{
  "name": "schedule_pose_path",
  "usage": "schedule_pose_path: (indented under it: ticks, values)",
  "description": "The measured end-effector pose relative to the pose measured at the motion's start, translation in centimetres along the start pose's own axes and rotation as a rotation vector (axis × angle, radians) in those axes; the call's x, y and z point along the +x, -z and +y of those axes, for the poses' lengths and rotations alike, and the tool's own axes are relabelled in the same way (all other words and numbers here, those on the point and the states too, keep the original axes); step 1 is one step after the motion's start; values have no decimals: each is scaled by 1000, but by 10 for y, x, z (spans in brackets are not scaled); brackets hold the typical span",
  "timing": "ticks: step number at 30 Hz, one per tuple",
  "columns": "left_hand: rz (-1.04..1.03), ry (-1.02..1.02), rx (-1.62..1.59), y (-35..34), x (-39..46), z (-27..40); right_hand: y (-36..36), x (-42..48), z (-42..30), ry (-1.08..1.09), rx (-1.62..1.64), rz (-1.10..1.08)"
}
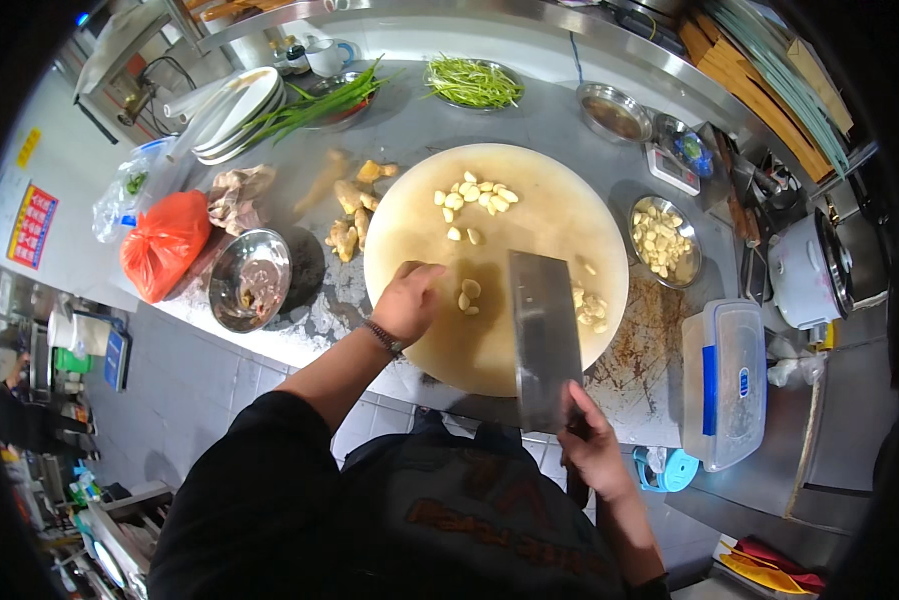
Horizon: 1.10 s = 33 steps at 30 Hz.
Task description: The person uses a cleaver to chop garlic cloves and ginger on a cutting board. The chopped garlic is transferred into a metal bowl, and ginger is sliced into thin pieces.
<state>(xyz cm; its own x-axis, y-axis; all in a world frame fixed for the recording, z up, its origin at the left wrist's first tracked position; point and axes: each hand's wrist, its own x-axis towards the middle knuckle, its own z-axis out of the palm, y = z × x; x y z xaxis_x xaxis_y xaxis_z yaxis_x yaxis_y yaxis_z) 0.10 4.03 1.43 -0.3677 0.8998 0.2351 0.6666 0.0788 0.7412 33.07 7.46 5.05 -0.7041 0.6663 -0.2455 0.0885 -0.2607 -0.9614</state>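
My right hand (pixel 590 450) grips the dark handle of a cleaver (pixel 545 337). Its broad blade hangs over the right half of a round cutting board (pixel 419 352). Over the board's left edge is my left hand (pixel 408 301), thumb and forefinger apart, with no object visible in it. A few peeled garlic cloves (pixel 464 301) lie between that hand and the blade, on a damp patch. Several whole cloves (pixel 485 196) are grouped toward the far side. Crushed garlic (pixel 593 311) sits right of the blade, partly hidden by it.
Left of the board are ginger (pixel 348 199), a steel bowl with wet residue (pixel 250 281) and a red plastic bag (pixel 164 244). A bowl of garlic cloves (pixel 663 241) and a lidded plastic container (pixel 733 382) stand right. Shredded greens (pixel 472 82) fill a bowl behind.
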Motion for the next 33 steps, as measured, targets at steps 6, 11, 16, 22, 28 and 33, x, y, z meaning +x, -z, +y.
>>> schedule_pose_path:
  ticks: [6,11,16,22,28,33]
  values:
    - [112,22,1,31,-48,-11,-62,34,20,60,-523,131]
    - [53,83,-28,39,-63,-11,-68,49,33,-139,-777,103]
    - [-27,107,-27,27,-52,-1,-57,38,29,-119,-228,-1]
    - [-139,117,135,-15,-16,16,-35,15,-17,-328,471,-44]
    - [-283,241,203,-71,35,40,-9,7,-22,-295,661,-65]
    - [-356,128,176,-110,61,66,6,-6,-36,-257,637,62]
